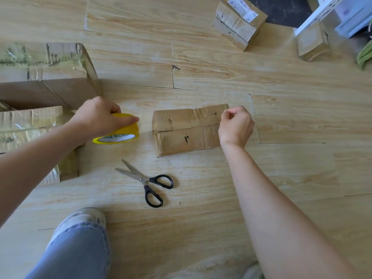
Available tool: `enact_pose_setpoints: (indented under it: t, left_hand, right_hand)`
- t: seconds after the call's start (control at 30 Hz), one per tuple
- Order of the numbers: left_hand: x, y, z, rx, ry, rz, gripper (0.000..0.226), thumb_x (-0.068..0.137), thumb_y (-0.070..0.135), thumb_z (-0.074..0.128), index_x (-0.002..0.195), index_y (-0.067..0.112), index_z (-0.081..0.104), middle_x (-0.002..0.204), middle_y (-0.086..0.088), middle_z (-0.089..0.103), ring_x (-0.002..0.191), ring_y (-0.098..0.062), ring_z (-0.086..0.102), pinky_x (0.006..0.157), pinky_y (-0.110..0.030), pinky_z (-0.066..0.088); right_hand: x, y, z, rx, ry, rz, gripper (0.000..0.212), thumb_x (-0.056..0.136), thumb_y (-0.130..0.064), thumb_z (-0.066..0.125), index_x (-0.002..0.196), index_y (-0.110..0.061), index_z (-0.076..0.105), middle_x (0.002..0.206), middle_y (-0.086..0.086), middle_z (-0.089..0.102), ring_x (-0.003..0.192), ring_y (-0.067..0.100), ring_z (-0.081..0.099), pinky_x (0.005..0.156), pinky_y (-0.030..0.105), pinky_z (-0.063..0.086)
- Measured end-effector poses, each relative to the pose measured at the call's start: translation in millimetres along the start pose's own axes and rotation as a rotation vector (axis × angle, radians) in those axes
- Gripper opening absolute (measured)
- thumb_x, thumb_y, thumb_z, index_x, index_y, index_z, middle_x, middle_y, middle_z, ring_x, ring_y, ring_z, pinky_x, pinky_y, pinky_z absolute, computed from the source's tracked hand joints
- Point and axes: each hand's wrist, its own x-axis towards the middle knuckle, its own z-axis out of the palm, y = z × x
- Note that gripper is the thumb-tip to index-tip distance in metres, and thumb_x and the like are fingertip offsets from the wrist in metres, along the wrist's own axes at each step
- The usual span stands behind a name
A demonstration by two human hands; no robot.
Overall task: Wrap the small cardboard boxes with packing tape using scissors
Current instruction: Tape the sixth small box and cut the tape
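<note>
A small flat cardboard box lies on the wooden floor in the middle. A strip of clear tape runs from the yellow tape roll, left of the box, across the box's top. My left hand grips the roll from above. My right hand sits at the box's right end with its fingers curled, pinching the tape's end. Black-handled scissors lie on the floor in front of the box with their blades apart.
A large taped cardboard box with its flaps apart stands at the left. Two more small boxes sit at the back right beside a white rack. My knee and shoe are at the bottom.
</note>
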Motion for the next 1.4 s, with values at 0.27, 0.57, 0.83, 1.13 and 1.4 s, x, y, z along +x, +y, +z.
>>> enact_pose_setpoints:
  t: [0.27, 0.57, 0.83, 1.13, 1.4]
  left_hand:
    - [1.3, 1.6, 8.8, 0.024, -0.015, 0.030, 0.047, 0.073, 0.062, 0.067, 0.067, 0.016, 0.062, 0.065, -0.003, 0.057, 0.062, -0.011, 0.050, 0.048, -0.026, 0.032]
    - [-2.5, -7.9, 16.5, -0.006, -0.046, 0.028, 0.046, 0.073, 0.064, 0.065, 0.068, 0.019, 0.062, 0.068, -0.005, 0.060, 0.065, -0.014, 0.054, 0.051, -0.027, 0.036]
    - [-4.3, -9.2, 20.4, -0.129, -0.078, 0.040, 0.034, 0.074, 0.062, 0.067, 0.083, 0.030, 0.063, 0.077, 0.013, 0.054, 0.075, -0.011, 0.051, 0.056, -0.024, 0.036]
    - [-8.9, -2.4, 19.8, -0.180, -0.116, 0.173, 0.018, 0.083, 0.049, 0.065, 0.096, 0.036, 0.069, 0.081, 0.005, 0.057, 0.078, -0.012, 0.051, 0.061, -0.024, 0.036]
    - [-8.6, 0.0, 17.2, -0.200, -0.153, 0.196, 0.019, 0.085, 0.042, 0.066, 0.103, 0.036, 0.070, 0.082, 0.003, 0.059, 0.071, -0.012, 0.052, 0.062, -0.025, 0.041]
  right_hand:
    - [-18.7, -8.1, -2.1, -0.136, 0.038, -0.349, 0.041, 0.097, -0.018, 0.053, 0.136, -0.006, 0.049, 0.142, 0.012, 0.048, 0.133, 0.025, 0.042, 0.107, 0.029, 0.026]
    - [-70.6, -4.4, 23.5, -0.395, -0.562, -0.847, 0.065, 0.097, -0.060, 0.006, 0.153, -0.029, 0.000, 0.162, -0.006, -0.008, 0.149, 0.011, -0.009, 0.120, 0.035, -0.011]
    - [-42.2, 17.6, 1.4, -0.333, -0.371, -0.489, 0.066, 0.102, -0.050, 0.019, 0.155, -0.012, 0.012, 0.163, 0.005, 0.005, 0.150, 0.018, 0.002, 0.123, 0.038, 0.004]
    - [-169.2, 51.2, 15.8, -0.241, -0.449, -0.978, 0.014, 0.087, -0.020, 0.062, 0.090, -0.006, 0.064, 0.091, 0.008, 0.063, 0.077, 0.025, 0.062, 0.063, 0.036, 0.051]
    - [-204.4, 60.0, 48.0, -0.574, -0.748, -0.724, 0.038, 0.096, -0.036, 0.057, 0.121, -0.007, 0.056, 0.128, 0.010, 0.053, 0.120, 0.025, 0.052, 0.098, 0.034, 0.043]
